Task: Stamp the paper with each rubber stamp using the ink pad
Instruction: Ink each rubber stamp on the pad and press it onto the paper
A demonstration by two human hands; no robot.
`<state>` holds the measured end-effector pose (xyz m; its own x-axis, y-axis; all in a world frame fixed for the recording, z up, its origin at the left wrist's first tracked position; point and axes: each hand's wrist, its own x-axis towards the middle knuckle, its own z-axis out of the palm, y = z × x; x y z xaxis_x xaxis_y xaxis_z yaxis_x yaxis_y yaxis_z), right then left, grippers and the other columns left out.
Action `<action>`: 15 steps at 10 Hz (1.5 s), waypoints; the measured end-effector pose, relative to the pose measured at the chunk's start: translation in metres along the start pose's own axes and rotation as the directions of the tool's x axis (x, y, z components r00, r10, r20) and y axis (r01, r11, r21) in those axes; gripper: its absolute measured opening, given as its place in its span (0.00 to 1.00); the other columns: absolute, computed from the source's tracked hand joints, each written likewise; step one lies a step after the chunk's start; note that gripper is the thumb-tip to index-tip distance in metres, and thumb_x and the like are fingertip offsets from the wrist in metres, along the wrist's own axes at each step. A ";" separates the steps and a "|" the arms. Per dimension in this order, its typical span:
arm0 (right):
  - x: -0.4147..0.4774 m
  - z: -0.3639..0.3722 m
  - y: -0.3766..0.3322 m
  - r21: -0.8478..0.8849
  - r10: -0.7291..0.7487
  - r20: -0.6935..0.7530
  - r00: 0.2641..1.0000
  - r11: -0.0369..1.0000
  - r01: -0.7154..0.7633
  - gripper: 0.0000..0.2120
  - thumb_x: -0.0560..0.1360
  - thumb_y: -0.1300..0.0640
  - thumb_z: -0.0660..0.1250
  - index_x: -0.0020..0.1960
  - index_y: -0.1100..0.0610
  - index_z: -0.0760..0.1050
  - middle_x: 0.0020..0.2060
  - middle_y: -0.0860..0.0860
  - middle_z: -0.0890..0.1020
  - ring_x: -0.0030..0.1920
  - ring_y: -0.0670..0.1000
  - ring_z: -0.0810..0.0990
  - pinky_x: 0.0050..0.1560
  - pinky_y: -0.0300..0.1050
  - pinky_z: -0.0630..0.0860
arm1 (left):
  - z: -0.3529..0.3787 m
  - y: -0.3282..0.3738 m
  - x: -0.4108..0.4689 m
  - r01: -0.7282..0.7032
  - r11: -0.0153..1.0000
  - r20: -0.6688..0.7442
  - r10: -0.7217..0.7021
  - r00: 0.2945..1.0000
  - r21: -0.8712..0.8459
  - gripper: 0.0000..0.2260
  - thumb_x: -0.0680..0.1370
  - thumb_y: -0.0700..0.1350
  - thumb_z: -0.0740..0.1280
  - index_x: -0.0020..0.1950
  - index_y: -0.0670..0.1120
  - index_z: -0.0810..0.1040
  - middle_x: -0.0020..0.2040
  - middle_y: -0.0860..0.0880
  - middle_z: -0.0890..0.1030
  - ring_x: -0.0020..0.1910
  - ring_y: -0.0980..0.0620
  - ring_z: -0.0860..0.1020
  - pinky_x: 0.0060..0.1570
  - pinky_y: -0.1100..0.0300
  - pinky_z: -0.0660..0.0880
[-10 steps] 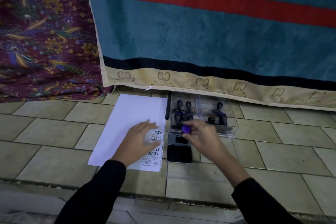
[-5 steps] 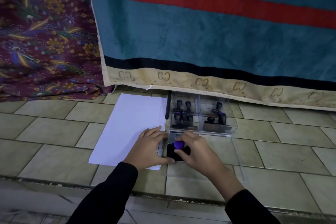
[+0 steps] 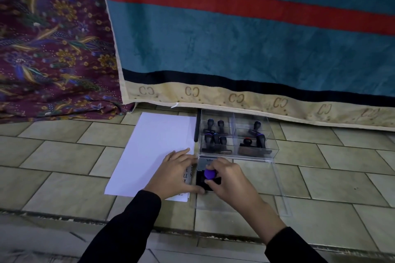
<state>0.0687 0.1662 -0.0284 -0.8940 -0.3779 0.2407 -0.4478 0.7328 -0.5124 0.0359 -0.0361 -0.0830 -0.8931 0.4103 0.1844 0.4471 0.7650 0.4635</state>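
A white paper (image 3: 154, 145) lies on the tiled floor, with black stamped words near its lower right corner, mostly hidden by my left hand (image 3: 175, 174). That hand rests flat on the paper, its thumb touching the left edge of the black ink pad (image 3: 201, 180). My right hand (image 3: 229, 179) grips a stamp with a purple knob (image 3: 210, 174) and holds it down on the ink pad. The pad's open lid (image 3: 206, 163) stands behind it.
A clear plastic box (image 3: 237, 134) with several dark rubber stamps sits behind the ink pad. Its clear lid (image 3: 277, 188) lies on the floor to the right. A black pen (image 3: 196, 126) lies beside the paper. Hanging cloths (image 3: 235, 38) close off the back.
My right hand brought the purple-knobbed stamp from above the box down onto the ink pad. My left hand slid right to the pad's edge.
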 end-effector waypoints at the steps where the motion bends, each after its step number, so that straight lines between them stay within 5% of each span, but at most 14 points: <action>1: -0.003 0.001 0.002 0.052 0.004 -0.014 1.000 0.999 -0.003 0.11 0.70 0.59 0.72 0.51 0.58 0.77 0.48 0.52 0.80 0.48 0.50 0.80 0.50 0.46 0.79 | -0.011 -0.013 -0.001 0.090 0.986 -0.135 -0.109 0.985 -0.141 0.37 0.67 0.75 0.62 0.69 0.56 0.71 0.70 0.64 0.66 0.72 0.65 0.57 0.73 0.57 0.53; 2: 0.004 -0.003 0.004 0.108 0.079 -0.029 0.996 0.991 -0.076 0.12 0.70 0.58 0.72 0.52 0.57 0.78 0.46 0.52 0.80 0.45 0.50 0.81 0.50 0.44 0.80 | -0.026 -0.042 -0.004 0.299 0.945 -0.356 -0.326 0.876 -0.131 0.18 0.80 0.55 0.61 0.66 0.48 0.75 0.71 0.50 0.72 0.74 0.50 0.64 0.73 0.48 0.59; 4: 0.053 -0.002 -0.008 0.254 0.106 -0.127 0.986 0.965 -0.071 0.15 0.70 0.60 0.73 0.56 0.58 0.78 0.50 0.53 0.81 0.44 0.45 0.81 0.47 0.23 0.75 | -0.021 -0.065 -0.013 0.488 0.871 -0.238 -0.462 0.854 0.058 0.20 0.82 0.53 0.56 0.74 0.49 0.66 0.78 0.52 0.60 0.78 0.52 0.52 0.75 0.44 0.45; 5: 0.086 0.010 -0.017 0.208 0.050 -0.115 0.992 0.978 -0.025 0.15 0.70 0.59 0.73 0.56 0.59 0.78 0.50 0.56 0.80 0.46 0.52 0.82 0.52 0.44 0.81 | -0.017 -0.066 -0.013 0.498 0.864 -0.261 -0.466 0.846 0.071 0.20 0.82 0.53 0.57 0.73 0.50 0.66 0.78 0.51 0.61 0.78 0.52 0.53 0.76 0.43 0.44; 6: 0.104 0.019 -0.019 0.153 0.038 -0.076 0.996 0.988 -0.026 0.14 0.71 0.59 0.72 0.55 0.60 0.78 0.50 0.58 0.80 0.47 0.54 0.81 0.53 0.50 0.79 | -0.016 -0.069 -0.013 0.497 0.866 -0.272 -0.466 0.842 0.058 0.20 0.82 0.53 0.57 0.73 0.50 0.67 0.77 0.52 0.62 0.78 0.52 0.54 0.76 0.44 0.44; 11: 0.115 0.031 -0.006 0.054 0.048 0.026 0.999 0.997 -0.049 0.13 0.71 0.60 0.71 0.55 0.60 0.78 0.51 0.56 0.81 0.50 0.54 0.79 0.54 0.46 0.77 | -0.015 -0.069 -0.012 0.505 0.862 -0.280 -0.476 0.834 0.038 0.20 0.81 0.53 0.57 0.73 0.51 0.67 0.77 0.53 0.62 0.78 0.54 0.54 0.76 0.46 0.43; 15: 0.111 0.034 -0.011 -0.044 0.024 0.107 0.994 0.999 -0.020 0.12 0.71 0.61 0.70 0.54 0.62 0.77 0.51 0.57 0.80 0.51 0.57 0.79 0.51 0.53 0.79 | -0.015 -0.065 -0.011 0.509 0.859 -0.279 -0.477 0.833 0.054 0.20 0.81 0.53 0.57 0.73 0.50 0.67 0.77 0.52 0.62 0.78 0.53 0.54 0.76 0.45 0.43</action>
<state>-0.0248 0.0966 -0.0240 -0.8976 -0.4185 0.1386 -0.4305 0.7644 -0.4799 0.0159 -0.0980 -0.1025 -0.9713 -0.1615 0.1745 -0.0684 0.8927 0.4453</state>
